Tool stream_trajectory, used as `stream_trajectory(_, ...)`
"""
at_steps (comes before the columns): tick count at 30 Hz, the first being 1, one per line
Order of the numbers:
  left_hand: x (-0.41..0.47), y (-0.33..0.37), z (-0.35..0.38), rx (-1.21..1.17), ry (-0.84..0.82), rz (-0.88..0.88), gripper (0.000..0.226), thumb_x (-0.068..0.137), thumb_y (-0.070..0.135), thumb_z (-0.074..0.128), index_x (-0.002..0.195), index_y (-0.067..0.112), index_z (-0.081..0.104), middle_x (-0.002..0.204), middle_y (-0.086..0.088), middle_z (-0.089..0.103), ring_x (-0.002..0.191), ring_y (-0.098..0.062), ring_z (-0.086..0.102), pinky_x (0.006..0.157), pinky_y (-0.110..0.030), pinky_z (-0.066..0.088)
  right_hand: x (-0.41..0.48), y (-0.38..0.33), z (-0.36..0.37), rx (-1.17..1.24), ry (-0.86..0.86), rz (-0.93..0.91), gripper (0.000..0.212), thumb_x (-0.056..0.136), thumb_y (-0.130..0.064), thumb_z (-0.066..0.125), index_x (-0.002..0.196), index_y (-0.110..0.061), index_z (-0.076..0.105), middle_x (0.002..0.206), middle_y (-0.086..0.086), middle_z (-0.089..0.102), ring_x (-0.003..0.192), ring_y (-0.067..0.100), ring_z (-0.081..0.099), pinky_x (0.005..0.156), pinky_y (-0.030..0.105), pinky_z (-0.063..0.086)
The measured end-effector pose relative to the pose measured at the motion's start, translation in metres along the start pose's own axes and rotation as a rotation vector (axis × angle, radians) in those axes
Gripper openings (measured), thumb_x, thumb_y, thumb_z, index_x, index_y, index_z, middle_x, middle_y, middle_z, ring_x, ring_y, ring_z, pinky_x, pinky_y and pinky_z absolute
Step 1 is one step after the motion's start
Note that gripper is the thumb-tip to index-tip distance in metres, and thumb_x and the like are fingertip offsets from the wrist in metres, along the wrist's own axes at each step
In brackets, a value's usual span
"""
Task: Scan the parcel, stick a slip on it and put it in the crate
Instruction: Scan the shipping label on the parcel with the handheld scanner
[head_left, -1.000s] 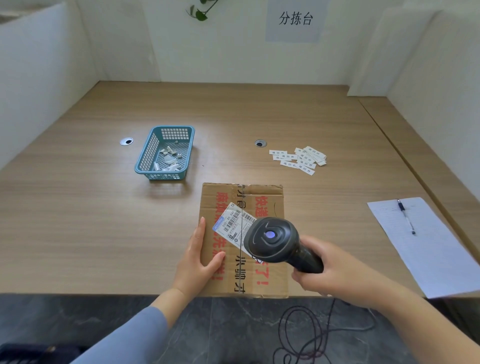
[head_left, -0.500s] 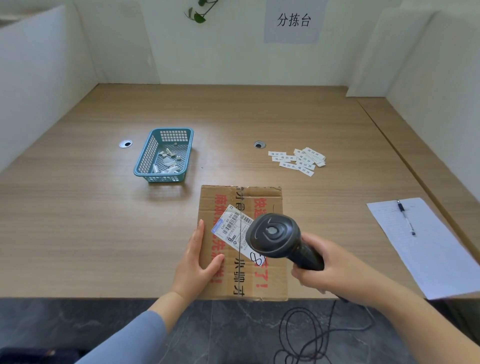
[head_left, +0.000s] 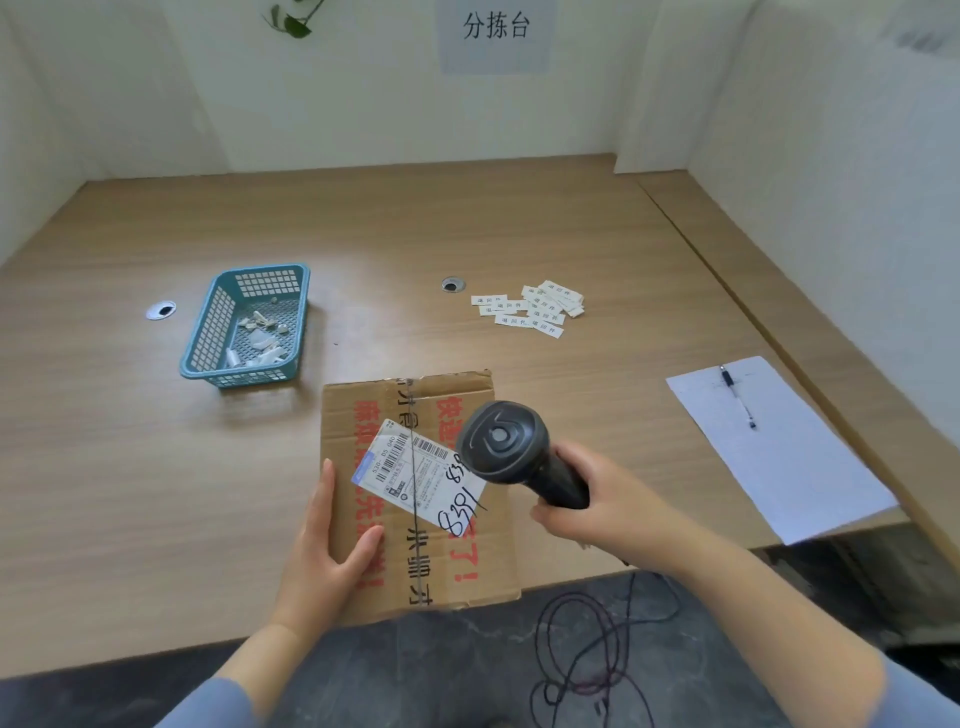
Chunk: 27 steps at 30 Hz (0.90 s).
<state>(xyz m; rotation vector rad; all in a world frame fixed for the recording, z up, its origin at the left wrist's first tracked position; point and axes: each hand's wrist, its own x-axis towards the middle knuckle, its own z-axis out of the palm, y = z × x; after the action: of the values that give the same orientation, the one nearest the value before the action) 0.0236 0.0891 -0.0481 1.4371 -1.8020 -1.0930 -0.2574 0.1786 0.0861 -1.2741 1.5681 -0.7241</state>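
A flat brown cardboard parcel with red print lies at the table's near edge. Its white shipping label with barcodes and handwritten digits faces up. My left hand holds the parcel's left edge, thumb on top. My right hand grips the handle of a black barcode scanner, whose head hovers over the label's right part. Several small white slips lie scattered on the table beyond the parcel. No crate is visible apart from a small teal basket.
The teal basket holds paper scraps, left of the parcel. A white sheet with a pen lies at the right. The scanner's cable coils below the table edge. White partition walls surround the table.
The scanner has shifted right and away from the label, uncovering the handwritten digits. Its blue light, lit a second ago, is off. My left hand stays on the parcel.
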Motion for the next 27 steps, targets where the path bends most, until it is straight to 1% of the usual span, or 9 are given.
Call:
stream_trajectory(4,0.0,0.002,0.001,-0.051,-0.002,-0.009,0.09,0.062,0.06,0.063,0.131,0.077,0.008,0.142,0.036,0.028,0.131,-0.005,0.041,0.11,-0.035,0.037,0.001,0.01,-0.008,0.004,0.048,0.018,0.03,0.085,-0.014,0.065,0.112,-0.022,0.055,0.087,0.004,0.058,0.068,0.01,0.054,0.055,0.019,0.046)
stream_trajectory(6,0.001,0.0,0.002,-0.066,-0.01,-0.026,0.091,0.06,0.062,0.061,0.132,0.076,0.009,0.144,0.032,0.03,0.131,-0.004,0.041,0.11,-0.035,0.037,0.002,0.017,-0.013,0.009,0.082,0.023,0.031,0.085,-0.015,0.065,0.114,-0.02,0.055,0.092,0.01,0.06,0.071,0.011,0.055,0.056,0.02,0.047)
stream_trajectory(10,0.002,0.001,0.002,-0.073,-0.029,-0.045,0.097,0.06,0.062,0.062,0.142,0.066,0.012,0.128,0.06,0.029,0.13,-0.005,0.042,0.109,-0.037,0.038,0.009,0.039,-0.022,-0.011,0.227,0.056,0.028,0.082,-0.022,0.068,0.107,-0.024,0.054,0.091,-0.002,0.061,0.079,0.016,0.059,0.07,0.03,0.05)
stream_trajectory(12,0.0,0.003,0.001,-0.077,-0.031,-0.057,0.099,0.058,0.062,0.063,0.144,0.064,0.013,0.135,0.052,0.031,0.131,-0.006,0.043,0.11,-0.038,0.038,0.017,0.054,-0.027,-0.049,0.32,0.068,0.028,0.081,-0.028,0.068,0.104,-0.029,0.051,0.091,-0.007,0.062,0.087,0.018,0.061,0.076,0.035,0.05)
stream_trajectory(14,-0.001,0.005,0.001,-0.078,-0.027,-0.076,0.1,0.057,0.062,0.063,0.144,0.063,0.014,0.146,0.031,0.035,0.132,-0.01,0.045,0.11,-0.043,0.04,0.028,0.068,-0.033,-0.118,0.411,0.076,0.031,0.082,-0.031,0.068,0.105,-0.032,0.048,0.092,-0.011,0.062,0.088,0.017,0.061,0.074,0.032,0.049)
stream_trajectory(16,-0.002,0.008,0.001,-0.07,-0.025,-0.088,0.103,0.056,0.062,0.063,0.146,0.06,0.014,0.146,0.021,0.037,0.129,-0.012,0.047,0.109,-0.043,0.041,0.043,0.082,-0.04,-0.189,0.483,0.104,0.034,0.083,-0.033,0.066,0.11,-0.03,0.046,0.096,-0.008,0.063,0.088,0.018,0.061,0.072,0.033,0.048)
stream_trajectory(20,-0.004,0.011,0.001,-0.039,-0.019,-0.094,0.104,0.053,0.063,0.063,0.144,0.064,0.014,0.147,0.019,0.036,0.125,-0.013,0.049,0.107,-0.044,0.041,0.079,0.114,-0.055,-0.288,0.544,0.183,0.037,0.087,-0.032,0.06,0.119,-0.02,0.044,0.102,0.003,0.063,0.085,0.024,0.061,0.067,0.034,0.046)
stream_trajectory(23,-0.002,0.014,0.002,-0.01,-0.006,-0.076,0.097,0.051,0.063,0.063,0.134,0.074,0.014,0.146,0.017,0.037,0.122,-0.015,0.051,0.106,-0.046,0.043,0.104,0.138,-0.064,-0.336,0.557,0.256,0.042,0.089,-0.031,0.059,0.124,-0.017,0.041,0.109,0.006,0.062,0.091,0.028,0.061,0.071,0.035,0.048)
stream_trajectory(27,-0.001,0.015,0.005,-0.031,0.022,-0.085,0.091,0.047,0.061,0.064,0.124,0.081,0.019,0.146,0.021,0.035,0.124,-0.006,0.047,0.109,-0.028,0.037,0.129,0.167,-0.071,-0.344,0.588,0.371,0.048,0.089,-0.03,0.063,0.127,-0.013,0.04,0.119,0.01,0.059,0.101,0.032,0.061,0.079,0.04,0.051)
